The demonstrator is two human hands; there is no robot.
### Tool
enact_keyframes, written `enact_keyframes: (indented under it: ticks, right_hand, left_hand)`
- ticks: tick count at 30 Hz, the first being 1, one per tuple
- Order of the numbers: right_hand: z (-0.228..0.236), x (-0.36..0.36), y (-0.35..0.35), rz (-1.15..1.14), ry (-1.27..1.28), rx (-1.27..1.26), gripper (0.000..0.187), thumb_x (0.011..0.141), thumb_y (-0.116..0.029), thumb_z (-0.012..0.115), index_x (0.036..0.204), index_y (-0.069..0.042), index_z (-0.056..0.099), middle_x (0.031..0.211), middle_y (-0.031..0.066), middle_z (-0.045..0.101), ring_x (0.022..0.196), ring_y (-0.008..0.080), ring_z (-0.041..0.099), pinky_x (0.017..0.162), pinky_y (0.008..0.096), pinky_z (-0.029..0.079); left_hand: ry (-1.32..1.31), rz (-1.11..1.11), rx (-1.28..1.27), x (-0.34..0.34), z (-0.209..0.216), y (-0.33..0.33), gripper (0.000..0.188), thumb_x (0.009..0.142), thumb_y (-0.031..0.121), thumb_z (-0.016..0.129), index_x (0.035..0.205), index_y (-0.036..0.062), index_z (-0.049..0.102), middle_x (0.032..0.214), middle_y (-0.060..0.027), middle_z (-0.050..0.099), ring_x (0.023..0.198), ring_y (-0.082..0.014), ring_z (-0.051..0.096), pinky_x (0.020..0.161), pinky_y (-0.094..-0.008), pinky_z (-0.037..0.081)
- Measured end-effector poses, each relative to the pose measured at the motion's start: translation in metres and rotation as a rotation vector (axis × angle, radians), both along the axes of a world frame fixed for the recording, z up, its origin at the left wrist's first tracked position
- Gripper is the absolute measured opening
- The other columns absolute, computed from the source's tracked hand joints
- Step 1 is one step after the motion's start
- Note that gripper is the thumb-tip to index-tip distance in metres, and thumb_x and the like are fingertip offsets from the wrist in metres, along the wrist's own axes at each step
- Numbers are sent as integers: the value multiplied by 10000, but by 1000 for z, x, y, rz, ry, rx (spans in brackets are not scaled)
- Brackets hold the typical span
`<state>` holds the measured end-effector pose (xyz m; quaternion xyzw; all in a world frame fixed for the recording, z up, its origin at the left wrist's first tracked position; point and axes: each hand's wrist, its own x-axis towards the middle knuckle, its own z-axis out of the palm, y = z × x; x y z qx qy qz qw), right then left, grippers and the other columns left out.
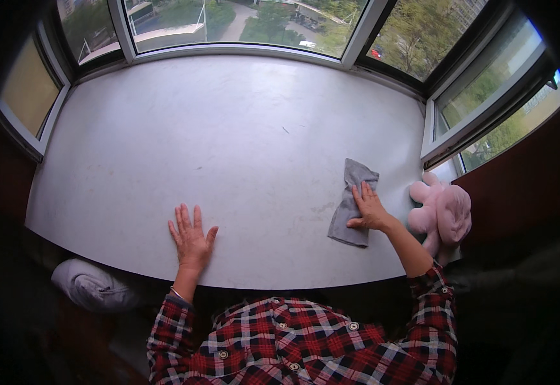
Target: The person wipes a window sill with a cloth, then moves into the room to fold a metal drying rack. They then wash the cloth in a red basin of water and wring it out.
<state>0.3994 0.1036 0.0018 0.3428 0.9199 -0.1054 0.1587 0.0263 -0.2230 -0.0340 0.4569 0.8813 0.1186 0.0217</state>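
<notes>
A grey cleaning cloth point(353, 212) lies spread and slightly creased on the white window ledge point(241, 147), toward its right side. My right hand point(368, 208) rests flat on this cloth, pressing it down with fingers stretched out and the thumb apart. On the left, my left hand point(192, 239) lies palm down on the bare surface near the front edge, its fingers spread and nothing in them. Faint dark smudges point(322, 208) show just left of the cloth. A short dark mark point(285, 129) is farther back.
A pink plush toy point(443, 215) sits at the ledge's right end, close to my right forearm. Window frames point(241, 50) enclose the back and sides; a sash point(485, 96) on the right stands ajar. Below the front edge at left is a pale bundled fabric point(94, 285).
</notes>
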Motion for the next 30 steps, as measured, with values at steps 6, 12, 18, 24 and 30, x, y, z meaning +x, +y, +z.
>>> enact_keyframes:
  ticks: [6, 12, 18, 24, 30]
  right_hand:
    - [-11, -105, -55, 92, 95, 45, 1191, 708, -727, 573, 1451, 44, 52, 1460, 375, -32, 1380, 483, -64, 1125, 507, -9]
    - [-28, -214, -120, 207, 425, 117, 1005, 787, -671, 503, 1440, 32, 204, 1467, 361, 44, 1389, 465, -4, 1131, 501, 3]
    - [-30, -275, -194, 325, 571, 26, 875, 798, -568, 528, 1400, 29, 312, 1458, 368, 90, 1386, 474, 33, 1123, 525, 38]
    - [-40, -272, -193, 411, 465, -26, 901, 778, -562, 560, 1444, -36, 255, 1465, 368, 60, 1384, 488, 15, 1110, 549, 23]
    - [-38, -309, -209, 520, 448, 75, 964, 759, -646, 559, 1451, -53, 244, 1451, 382, 101, 1364, 522, 39, 1094, 586, 29]
  left_hand:
    - [-16, -1, -8, 5, 6, 1, 727, 913, 563, 397, 1426, 56, 301, 1501, -227, 148, 1405, -366, 89, 1108, -561, 15]
    - [-23, -1, 134, 1, -4, 4, 743, 907, 580, 391, 1432, 64, 293, 1504, -223, 139, 1400, -369, 116, 1093, -580, 75]
    - [49, -56, 490, -14, -13, -2, 734, 899, 591, 392, 1423, 80, 327, 1481, -237, 185, 1386, -393, 156, 1063, -600, 158]
    - [61, -37, 630, 16, -14, -27, 690, 922, 556, 380, 1407, 68, 351, 1464, -221, 226, 1351, -396, 235, 1076, -545, 194]
    - [2, 174, 666, 109, -18, -138, 590, 925, 409, 490, 1390, 70, 359, 1423, -210, 294, 1298, -385, 314, 1071, -492, 257]
